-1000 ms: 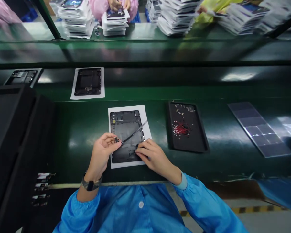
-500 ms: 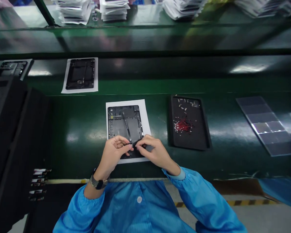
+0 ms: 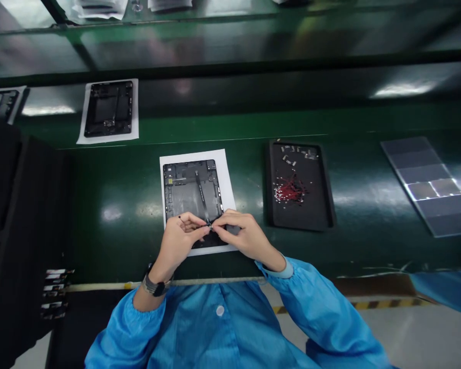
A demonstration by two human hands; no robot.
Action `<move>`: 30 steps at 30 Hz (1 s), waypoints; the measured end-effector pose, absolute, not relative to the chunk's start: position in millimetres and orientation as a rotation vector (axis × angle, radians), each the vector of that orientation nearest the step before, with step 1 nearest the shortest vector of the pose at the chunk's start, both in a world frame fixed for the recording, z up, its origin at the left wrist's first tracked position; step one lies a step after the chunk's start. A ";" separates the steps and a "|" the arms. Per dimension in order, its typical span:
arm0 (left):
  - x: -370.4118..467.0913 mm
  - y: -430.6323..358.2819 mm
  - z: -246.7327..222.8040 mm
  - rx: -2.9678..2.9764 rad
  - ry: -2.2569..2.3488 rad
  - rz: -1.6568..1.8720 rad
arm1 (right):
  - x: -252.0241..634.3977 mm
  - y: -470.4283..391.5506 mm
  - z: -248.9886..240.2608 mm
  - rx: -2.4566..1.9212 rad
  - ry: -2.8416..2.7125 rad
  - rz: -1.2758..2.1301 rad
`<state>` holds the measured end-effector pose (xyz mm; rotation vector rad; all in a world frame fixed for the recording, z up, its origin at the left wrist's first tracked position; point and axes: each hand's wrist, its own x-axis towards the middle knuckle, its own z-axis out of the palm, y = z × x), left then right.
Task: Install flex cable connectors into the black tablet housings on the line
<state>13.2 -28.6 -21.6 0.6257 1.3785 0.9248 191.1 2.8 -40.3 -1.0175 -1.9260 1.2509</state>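
A black tablet housing [image 3: 179, 197] lies on a white sheet [image 3: 226, 179] in front of me. A dark ribbon cable [image 3: 201, 193] runs down its inside to my fingertips. My left hand [image 3: 176, 237] is closed in a pinch over the housing's lower part, holding a small circuit board [image 3: 209, 224] at the cable's lower end. My right hand [image 3: 248, 234] is also pinched, its thumb and forefinger at the right side of that small board. Whatever sits between the right fingertips is too small to make out. Both hands cover the lower part of the housing.
Right of the housing is a black tray [image 3: 318, 205] with red wires [image 3: 290, 190] and small metal parts. Clear plastic sheets [image 3: 426, 184] lie farther right. Another housing [image 3: 109, 110] rests on paper at back left. Black bins [image 3: 26, 205] stand at left.
My right hand has moved slightly left, so its fingertips now meet those of my left hand at the small board. The camera view has shifted a little.
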 end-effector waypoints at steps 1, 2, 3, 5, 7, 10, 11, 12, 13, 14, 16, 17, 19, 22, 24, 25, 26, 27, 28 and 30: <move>13.3 -28.4 -21.6 0.626 1.383 0.924 | 190.9 2.8 -40.0 -1.008 -1.930 1.241; 13.3 -28.2 -21.5 0.627 1.386 0.924 | 190.6 2.8 -39.9 -0.996 -1.936 1.229; 13.2 -28.0 -21.5 0.629 1.390 0.926 | 190.2 2.8 -39.9 -0.985 -1.942 1.215; 12.7 -27.7 -21.4 0.634 1.394 0.925 | 189.6 2.8 -40.3 -0.975 -1.949 1.187; 12.0 -27.5 -21.3 0.634 1.394 0.918 | 189.4 2.7 -40.9 -0.973 -1.954 1.170; 11.1 -27.5 -21.3 0.635 1.397 0.902 | 190.1 2.7 -41.7 -0.964 -1.964 1.161; 10.9 -27.6 -21.4 0.638 1.401 0.899 | 190.4 2.8 -41.7 -0.962 -1.971 1.161; 10.8 -27.9 -21.5 0.644 1.405 0.896 | 190.8 2.8 -41.7 -0.962 -1.977 1.163; 10.7 -28.2 -21.8 0.652 1.411 0.892 | 191.0 2.8 -41.6 -0.963 -1.985 1.167; 10.7 -28.6 -22.0 0.661 1.416 0.889 | 191.1 2.7 -41.3 -0.966 -1.994 1.171; 10.9 -29.5 -22.7 0.685 1.431 0.883 | 191.1 2.6 -41.0 -0.974 -2.007 1.173; 11.1 -29.9 -23.0 0.698 1.441 0.881 | 190.9 2.4 -41.0 -0.978 -2.010 1.168; 11.7 -30.6 -23.6 0.728 1.460 0.879 | 190.6 2.0 -41.6 -0.985 -2.012 1.151; 13.0 -31.5 -24.5 0.770 1.499 0.874 | 190.4 1.0 -43.7 -0.979 -2.022 1.118; 13.9 -32.3 -25.1 0.804 1.529 0.866 | 190.4 0.4 -45.0 -0.969 -2.030 1.098; 14.3 -32.8 -25.3 0.824 1.543 0.864 | 190.5 0.1 -45.3 -0.964 -2.033 1.090; 14.6 -33.4 -25.3 0.846 1.555 0.862 | 190.5 -0.1 -45.3 -0.962 -2.034 1.083; 14.9 -33.9 -25.1 0.868 1.563 0.862 | 190.6 -0.3 -45.1 -0.964 -2.037 1.077; 15.0 -34.3 -24.8 0.889 1.570 0.864 | 190.8 -0.4 -44.6 -0.966 -2.041 1.075; 15.2 -34.8 -23.5 0.930 1.578 0.870 | 191.2 -0.5 -43.3 -0.972 -2.047 1.074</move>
